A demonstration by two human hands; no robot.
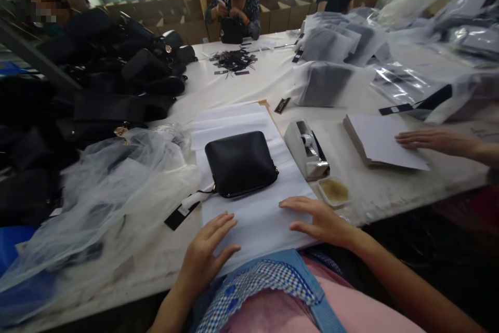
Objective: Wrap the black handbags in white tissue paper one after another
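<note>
A small black pouch (239, 162) lies on a stack of white tissue sheets (253, 213) in front of me, with a black tag (177, 216) hanging off its left side. My left hand (206, 252) rests flat on the near left edge of the sheets, fingers spread, holding nothing. My right hand (317, 221) lies flat on the near right corner of the sheets, fingers stretched out, also with nothing in it.
A tape dispenser (307, 148) and a small sponge dish (334, 191) sit right of the sheets. Another person's hand (423, 141) rests on a white paper pad (380, 141). Clear plastic bags (105, 192) and black bags (117, 73) pile left; wrapped items (331, 83) lie far right.
</note>
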